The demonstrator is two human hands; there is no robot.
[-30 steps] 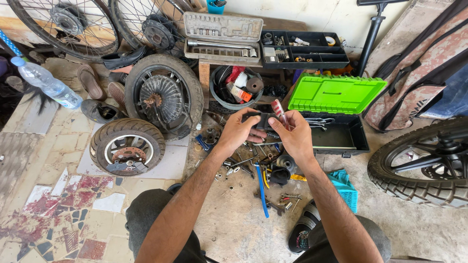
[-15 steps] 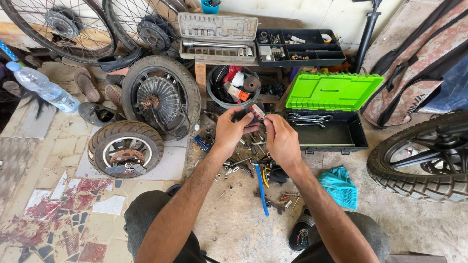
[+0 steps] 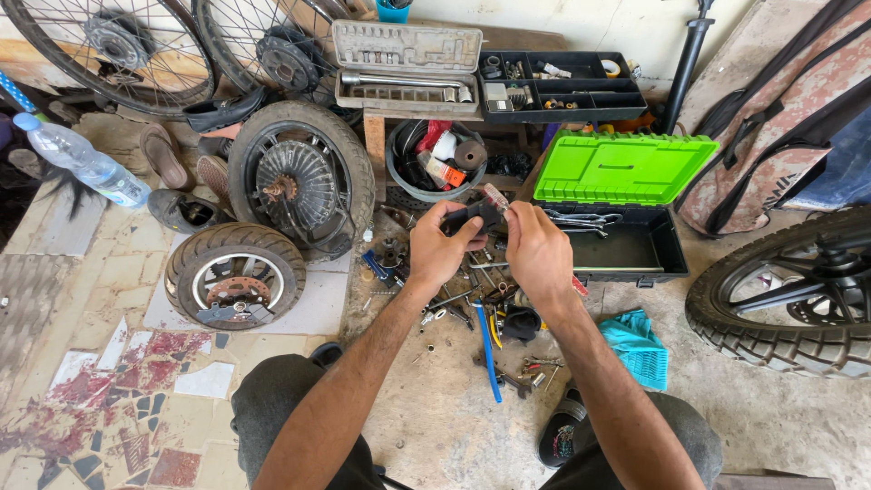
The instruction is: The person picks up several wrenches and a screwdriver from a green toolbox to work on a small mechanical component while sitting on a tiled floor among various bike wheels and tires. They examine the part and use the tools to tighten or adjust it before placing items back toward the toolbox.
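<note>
You sit on a dusty concrete floor (image 3: 435,426) in daylight; at the lower left lies broken red-and-white tile paving (image 3: 100,408). Along the top right runs a pale plastered wall (image 3: 635,27).

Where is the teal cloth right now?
In the head view, the teal cloth lies on the floor at lower right, beside the person's right forearm, just below the black toolbox with the green lid.

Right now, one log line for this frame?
left hand: holds small black part | right hand: pinches its end | below: loose tools | behind: open green toolbox
</note>
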